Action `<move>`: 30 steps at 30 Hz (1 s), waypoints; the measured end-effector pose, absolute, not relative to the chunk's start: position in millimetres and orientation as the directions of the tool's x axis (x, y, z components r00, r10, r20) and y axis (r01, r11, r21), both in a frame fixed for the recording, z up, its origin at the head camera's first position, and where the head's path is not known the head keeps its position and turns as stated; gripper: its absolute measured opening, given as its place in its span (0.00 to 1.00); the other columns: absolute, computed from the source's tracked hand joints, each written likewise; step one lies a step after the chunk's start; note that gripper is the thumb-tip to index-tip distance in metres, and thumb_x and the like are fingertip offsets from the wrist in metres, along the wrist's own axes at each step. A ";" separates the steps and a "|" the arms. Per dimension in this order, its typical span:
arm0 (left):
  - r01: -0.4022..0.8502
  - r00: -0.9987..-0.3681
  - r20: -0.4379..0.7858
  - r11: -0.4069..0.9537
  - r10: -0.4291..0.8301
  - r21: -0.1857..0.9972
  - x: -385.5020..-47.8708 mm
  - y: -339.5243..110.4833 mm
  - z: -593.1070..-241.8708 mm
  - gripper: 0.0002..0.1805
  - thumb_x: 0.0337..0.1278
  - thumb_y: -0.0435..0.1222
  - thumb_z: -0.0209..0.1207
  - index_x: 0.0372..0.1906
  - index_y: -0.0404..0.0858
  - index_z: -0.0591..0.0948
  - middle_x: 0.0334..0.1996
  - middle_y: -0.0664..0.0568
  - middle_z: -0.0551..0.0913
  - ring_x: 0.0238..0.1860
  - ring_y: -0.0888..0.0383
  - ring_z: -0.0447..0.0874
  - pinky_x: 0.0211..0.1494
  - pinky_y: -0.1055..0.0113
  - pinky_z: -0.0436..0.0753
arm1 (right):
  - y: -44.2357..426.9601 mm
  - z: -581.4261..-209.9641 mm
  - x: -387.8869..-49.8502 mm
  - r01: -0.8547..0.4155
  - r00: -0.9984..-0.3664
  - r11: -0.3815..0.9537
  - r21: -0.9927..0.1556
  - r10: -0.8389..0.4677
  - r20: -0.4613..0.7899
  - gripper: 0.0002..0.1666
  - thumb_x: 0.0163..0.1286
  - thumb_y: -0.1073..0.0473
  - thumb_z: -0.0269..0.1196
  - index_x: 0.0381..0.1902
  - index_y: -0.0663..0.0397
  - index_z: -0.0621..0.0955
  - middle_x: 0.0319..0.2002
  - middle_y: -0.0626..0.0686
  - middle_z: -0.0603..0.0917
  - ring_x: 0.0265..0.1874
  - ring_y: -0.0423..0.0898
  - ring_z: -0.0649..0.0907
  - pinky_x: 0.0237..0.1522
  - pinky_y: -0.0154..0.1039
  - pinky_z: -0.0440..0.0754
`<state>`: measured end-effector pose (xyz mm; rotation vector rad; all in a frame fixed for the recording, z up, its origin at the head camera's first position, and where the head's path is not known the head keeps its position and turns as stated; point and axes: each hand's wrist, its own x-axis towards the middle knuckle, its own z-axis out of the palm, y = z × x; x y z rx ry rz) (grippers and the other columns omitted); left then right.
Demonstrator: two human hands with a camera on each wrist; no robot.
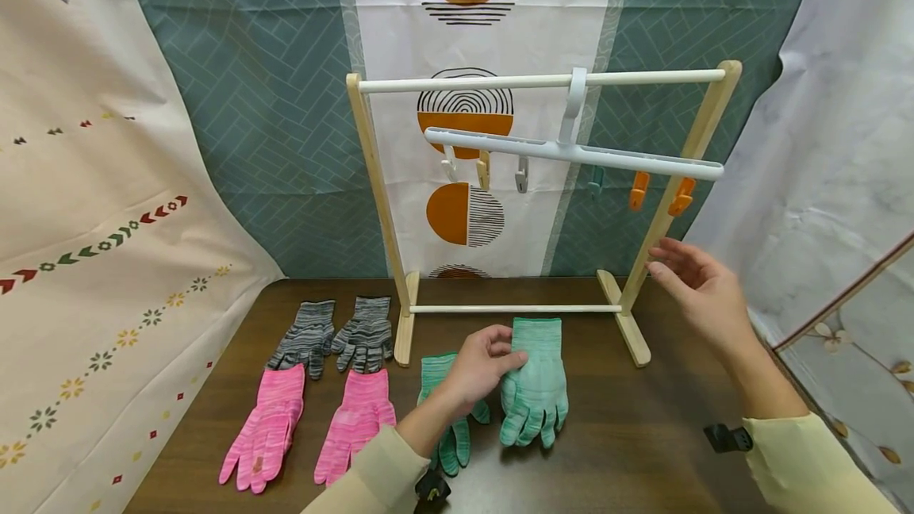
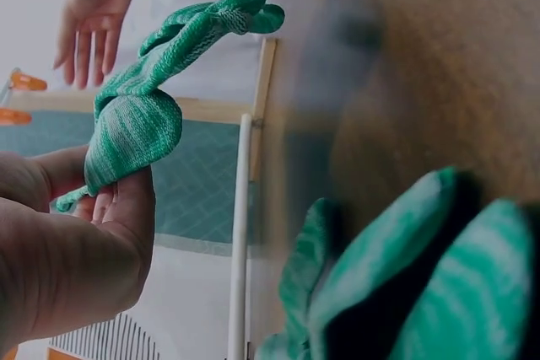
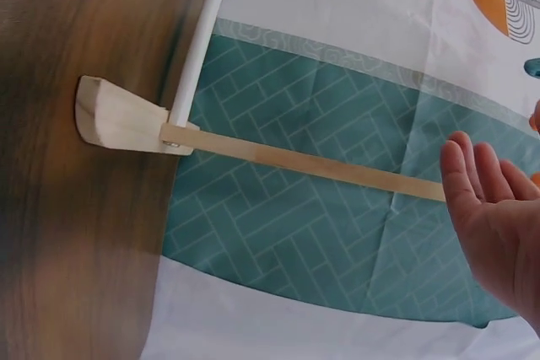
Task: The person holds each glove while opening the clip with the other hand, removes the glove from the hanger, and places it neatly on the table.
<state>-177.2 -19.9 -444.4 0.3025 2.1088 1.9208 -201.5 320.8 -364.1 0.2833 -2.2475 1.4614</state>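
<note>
A green knitted glove (image 1: pixel 537 383) hangs fingers down above the table, its cuff side pinched between the thumb and fingers of my left hand (image 1: pixel 480 370). The left wrist view shows that same glove (image 2: pixel 135 137) held clear of the tabletop. Beneath my left forearm lies a second green glove (image 1: pixel 457 439), partly hidden by the arm. My right hand (image 1: pixel 696 292) is raised beside the rack's right post, fingers loosely extended and holding nothing. Two orange clips (image 1: pixel 639 190) hang just above it from a white hanger (image 1: pixel 571 152).
A wooden rack (image 1: pixel 543 82) carries the hanger on its top bar. White, beige, grey and teal clips (image 1: pixel 483 170) hang further left. Two pink gloves (image 1: pixel 274 419) and two grey-black gloves (image 1: pixel 367 335) lie on the dark wooden table (image 1: pixel 607 435). Patterned cloths (image 1: pixel 271 141) surround it.
</note>
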 end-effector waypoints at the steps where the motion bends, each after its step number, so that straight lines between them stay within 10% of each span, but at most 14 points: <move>1: -0.033 -0.941 -0.065 0.100 0.332 0.994 -176.7 -19.1 -445.8 0.22 0.70 0.33 0.68 0.64 0.31 0.79 0.47 0.45 0.90 0.51 0.54 0.85 0.56 0.55 0.82 | 320.6 -365.1 -200.0 -0.401 -0.880 0.454 -0.796 0.049 0.472 0.28 0.78 0.62 0.67 0.71 0.66 0.77 0.55 0.47 0.88 0.49 0.30 0.85 0.48 0.22 0.80; 30: -0.017 -0.938 -0.131 0.338 0.320 0.941 -176.9 -15.2 -473.4 0.22 0.66 0.29 0.69 0.61 0.28 0.77 0.35 0.49 0.81 0.37 0.55 0.75 0.43 0.57 0.76 | 338.0 -398.5 -177.8 -0.462 -0.840 0.717 -0.522 -0.163 0.518 0.33 0.68 0.61 0.76 0.68 0.61 0.80 0.56 0.63 0.87 0.51 0.23 0.80 0.52 0.15 0.72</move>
